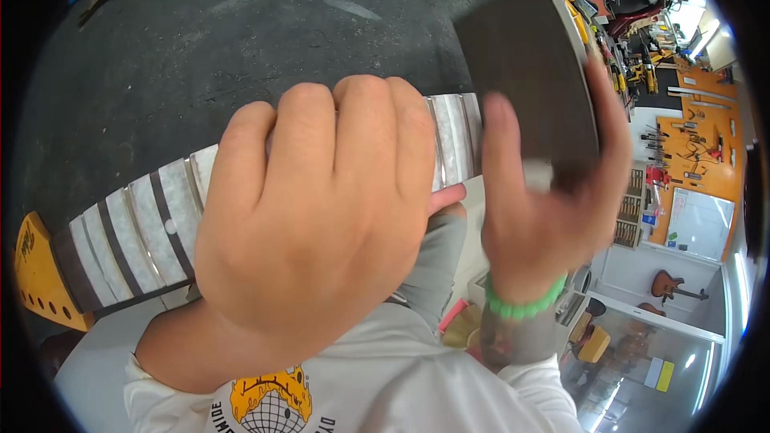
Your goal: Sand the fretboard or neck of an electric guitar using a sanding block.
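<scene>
Lower left, the yellow headstock (32, 273) juts out, and the guitar neck (132, 232) runs up toward centre over the dark desk (241, 48). The left hand (321, 216) curls over it: stiff, slim wood, best gripped mid-length. At right, the right hand (545, 208) pinches a dark, rigid-looking sanding block (525, 72) by its lower end.

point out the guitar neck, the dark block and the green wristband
taped guitar neck (136, 228), head view, on a taped fretboard strip
dark flat rectangular block (529, 72), head view, on its face
green beaded wristband (521, 305), head view, on the beads
</scene>
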Demonstrator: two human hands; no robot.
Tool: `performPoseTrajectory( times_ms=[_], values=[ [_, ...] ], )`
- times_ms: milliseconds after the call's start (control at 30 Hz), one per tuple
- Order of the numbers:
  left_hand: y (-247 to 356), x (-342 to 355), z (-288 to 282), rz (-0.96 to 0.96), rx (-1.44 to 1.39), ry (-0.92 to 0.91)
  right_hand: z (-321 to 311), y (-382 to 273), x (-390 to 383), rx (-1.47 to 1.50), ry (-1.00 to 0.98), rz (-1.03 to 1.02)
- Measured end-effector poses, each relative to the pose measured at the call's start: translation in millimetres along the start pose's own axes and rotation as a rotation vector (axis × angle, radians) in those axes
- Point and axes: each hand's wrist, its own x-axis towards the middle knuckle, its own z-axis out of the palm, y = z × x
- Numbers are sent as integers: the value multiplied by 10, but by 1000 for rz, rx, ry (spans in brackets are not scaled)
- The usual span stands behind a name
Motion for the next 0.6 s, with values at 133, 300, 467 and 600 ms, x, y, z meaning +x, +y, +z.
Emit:
performPoseTrajectory(
  times_ms=[133,300,467,600],
  values=[
    [23,-11,-8,4,34,46,-321,-53,-663,82,155,24],
    [-6,-12,13,-23,-23,10,-80,-54,-192,-91,28,-14],
    [-11,6,-41,11,-2,-32,-15,-10,17,-1,-9,-31],
    [16,-8,-44,0,30,-27,-256,-59,-631,175,210,37]
  ],
)
